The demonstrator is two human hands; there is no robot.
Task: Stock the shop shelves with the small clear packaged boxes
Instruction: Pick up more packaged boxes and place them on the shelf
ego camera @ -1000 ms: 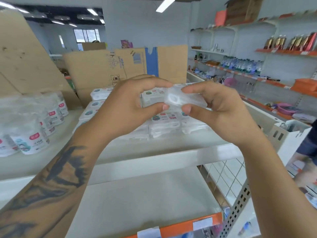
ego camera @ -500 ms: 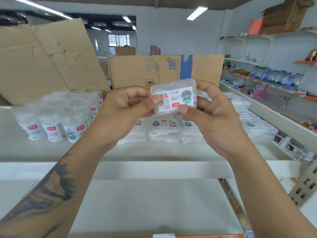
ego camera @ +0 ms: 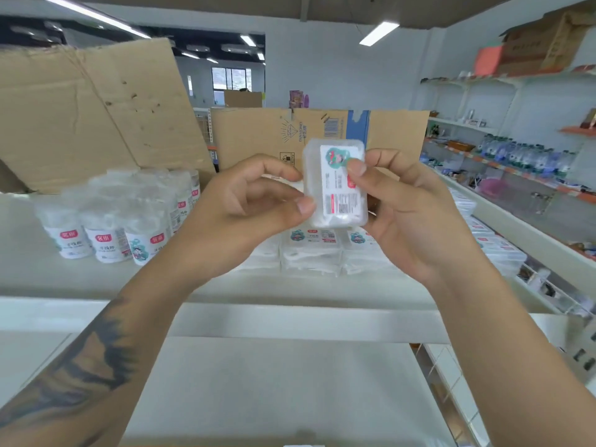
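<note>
Both hands hold one clear box (ego camera: 335, 183) upright above the shelf (ego camera: 290, 288), label facing the camera. Left hand (ego camera: 245, 211) pinches its left edge with thumb and curled fingers; right hand (ego camera: 409, 208) grips its right side, thumb on the label. More boxes (ego camera: 312, 250) lie stacked on the shelf below, round tubs (ego camera: 109, 224) to their left, cardboard (ego camera: 258, 137) behind.

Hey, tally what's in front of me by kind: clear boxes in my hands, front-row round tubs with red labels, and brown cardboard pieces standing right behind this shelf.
clear box, held up: 1
round tubs, front row: 3 (more behind, too blurred to count)
cardboard pieces: 2
Total: 6
</note>
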